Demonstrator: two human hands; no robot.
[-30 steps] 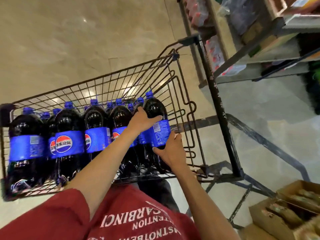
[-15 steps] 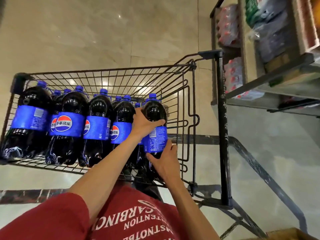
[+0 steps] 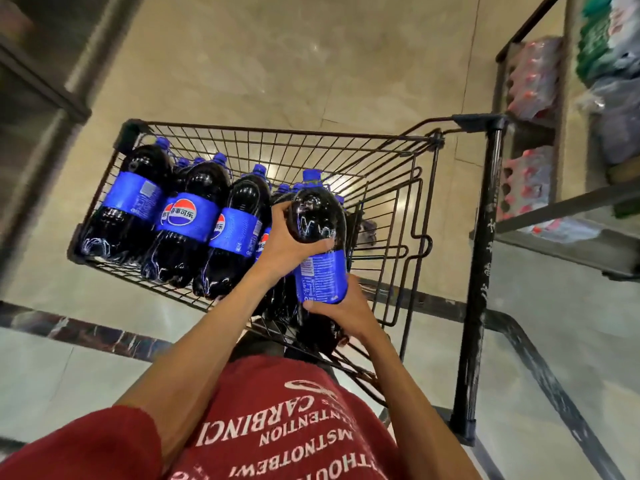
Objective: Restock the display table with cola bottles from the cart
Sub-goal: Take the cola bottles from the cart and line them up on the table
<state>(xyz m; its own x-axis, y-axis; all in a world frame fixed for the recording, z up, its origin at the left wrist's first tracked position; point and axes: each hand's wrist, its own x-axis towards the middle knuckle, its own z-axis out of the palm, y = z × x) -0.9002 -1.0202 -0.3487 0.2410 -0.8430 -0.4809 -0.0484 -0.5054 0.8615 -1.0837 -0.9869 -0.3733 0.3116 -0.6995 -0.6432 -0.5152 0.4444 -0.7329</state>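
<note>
Beige tiled floor (image 3: 277, 64); one wire cart (image 3: 277, 129) at frame centre. One cola bottle (image 3: 317, 220), centre, above the cart: left hand (image 3: 287, 244) grips its shoulder, right hand (image 3: 344, 315) grips its lower body. Three front bottles (image 3: 187, 220) stand centre-left; more behind, uncounted.

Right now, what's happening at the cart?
A person in a red shirt holds one cola bottle with both hands over the wire shopping cart. The left hand grips its dark shoulder above the blue label; the right hand grips it below the label. Its cap stands higher than its neighbours', so it looks part-lifted. The other cola bottles stand packed in the cart.
</note>
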